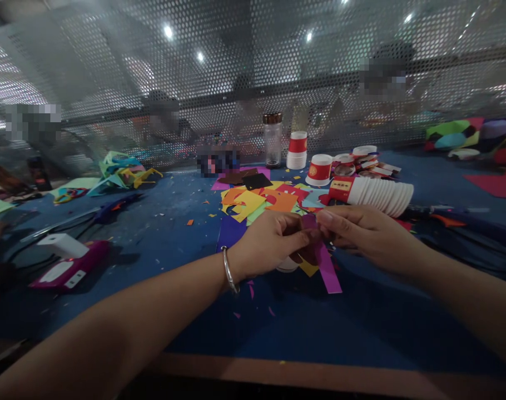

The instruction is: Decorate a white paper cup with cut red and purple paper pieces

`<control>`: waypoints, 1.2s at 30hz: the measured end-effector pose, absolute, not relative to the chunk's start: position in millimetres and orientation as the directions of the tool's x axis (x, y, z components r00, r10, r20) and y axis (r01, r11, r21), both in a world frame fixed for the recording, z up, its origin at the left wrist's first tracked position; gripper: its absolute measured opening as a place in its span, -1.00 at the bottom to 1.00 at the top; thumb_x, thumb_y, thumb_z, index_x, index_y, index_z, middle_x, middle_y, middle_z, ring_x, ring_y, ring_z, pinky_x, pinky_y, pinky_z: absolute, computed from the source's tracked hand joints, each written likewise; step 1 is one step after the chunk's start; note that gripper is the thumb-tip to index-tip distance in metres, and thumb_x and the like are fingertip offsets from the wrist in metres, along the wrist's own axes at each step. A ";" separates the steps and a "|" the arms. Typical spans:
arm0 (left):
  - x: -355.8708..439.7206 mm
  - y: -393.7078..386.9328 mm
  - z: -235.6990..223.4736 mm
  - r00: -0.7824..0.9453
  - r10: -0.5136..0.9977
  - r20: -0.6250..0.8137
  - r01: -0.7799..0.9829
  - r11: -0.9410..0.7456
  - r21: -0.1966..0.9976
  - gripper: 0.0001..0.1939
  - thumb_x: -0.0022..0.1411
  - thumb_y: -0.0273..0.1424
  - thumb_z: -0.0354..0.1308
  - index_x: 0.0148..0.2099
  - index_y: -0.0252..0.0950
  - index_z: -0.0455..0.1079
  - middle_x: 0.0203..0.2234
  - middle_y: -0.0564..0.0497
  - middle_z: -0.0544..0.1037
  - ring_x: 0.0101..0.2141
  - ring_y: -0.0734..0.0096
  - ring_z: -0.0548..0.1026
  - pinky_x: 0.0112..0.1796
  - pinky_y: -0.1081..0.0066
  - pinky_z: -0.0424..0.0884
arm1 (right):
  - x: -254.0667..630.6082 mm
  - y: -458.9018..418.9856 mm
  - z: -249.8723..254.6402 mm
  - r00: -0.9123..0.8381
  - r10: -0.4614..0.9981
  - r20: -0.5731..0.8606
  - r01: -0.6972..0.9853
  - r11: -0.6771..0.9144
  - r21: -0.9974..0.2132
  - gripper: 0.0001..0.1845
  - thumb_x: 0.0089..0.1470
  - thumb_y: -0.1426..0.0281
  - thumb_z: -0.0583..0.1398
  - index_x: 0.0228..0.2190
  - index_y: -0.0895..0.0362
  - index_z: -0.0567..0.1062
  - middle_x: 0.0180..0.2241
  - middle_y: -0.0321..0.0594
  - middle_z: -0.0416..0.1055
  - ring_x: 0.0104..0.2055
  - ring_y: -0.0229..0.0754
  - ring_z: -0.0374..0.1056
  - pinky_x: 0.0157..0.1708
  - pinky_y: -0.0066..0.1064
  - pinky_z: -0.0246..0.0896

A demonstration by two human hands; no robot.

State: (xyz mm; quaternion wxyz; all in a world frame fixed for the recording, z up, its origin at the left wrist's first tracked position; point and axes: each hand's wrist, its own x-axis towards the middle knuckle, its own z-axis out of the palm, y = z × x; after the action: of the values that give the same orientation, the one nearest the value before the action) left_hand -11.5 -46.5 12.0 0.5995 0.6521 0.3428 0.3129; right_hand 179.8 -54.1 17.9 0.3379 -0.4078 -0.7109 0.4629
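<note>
My left hand and my right hand meet above the blue table, both pinching a purple paper strip that hangs down toward me. A silver bangle circles my left wrist. Under my left hand a white paper cup shows partly, with a yellow scrap beside it. A pile of coloured paper cut-outs lies just beyond my hands.
A lying stack of red-and-white paper cups rests at right, more cups and a clear bottle behind. A glue gun and a pink-and-white device sit at left. A perforated metal screen backs the table, with people beyond.
</note>
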 end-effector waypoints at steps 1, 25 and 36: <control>-11.5 -46.4 11.6 0.569 0.822 -0.001 0.061 -0.041 0.997 -0.77 0.22 -0.38 0.39 -0.44 -0.37 0.50 -0.59 0.09 0.56 -0.57 0.62 0.47 -0.48 0.60 0.38 | 179.8 -54.5 18.2 -0.440 0.893 0.101 0.264 0.236 -0.935 -0.29 0.06 -0.31 0.19 -0.58 0.07 0.28 -0.65 -0.51 -0.07 -0.64 -0.41 -0.19 -0.69 -0.45 -0.28; -17.0 -45.2 12.9 0.598 0.799 -0.059 -0.024 0.091 0.996 -0.68 -0.01 -0.32 0.53 -0.43 -0.35 0.45 -0.55 0.12 0.53 -0.50 0.56 0.47 -0.34 0.47 0.44 | 180.3 -56.3 21.6 -0.417 0.909 0.017 0.247 0.132 -0.960 -0.28 -0.01 -0.33 0.22 -0.59 0.07 0.26 -0.66 -0.53 -0.12 -0.64 -0.43 -0.26 -0.70 -0.46 -0.39; -24.8 -42.1 11.7 0.616 0.786 0.044 0.056 -0.099 0.994 -0.81 0.26 -0.41 0.27 -0.42 -0.31 0.41 -0.55 0.12 0.51 -0.51 0.57 0.41 -0.35 0.48 0.35 | 182.1 -55.9 21.9 -0.430 0.903 -0.004 0.278 0.129 -0.952 -0.27 0.00 -0.32 0.23 -0.60 0.06 0.20 -0.66 -0.53 -0.11 -0.64 -0.42 -0.24 -0.67 -0.45 -0.34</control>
State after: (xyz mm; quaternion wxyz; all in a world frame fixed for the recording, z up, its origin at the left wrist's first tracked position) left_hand -24.8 -42.1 11.7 0.5944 0.6745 0.3120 0.3073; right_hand 182.1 -55.9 21.9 0.3133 -0.4325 -0.6827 0.4987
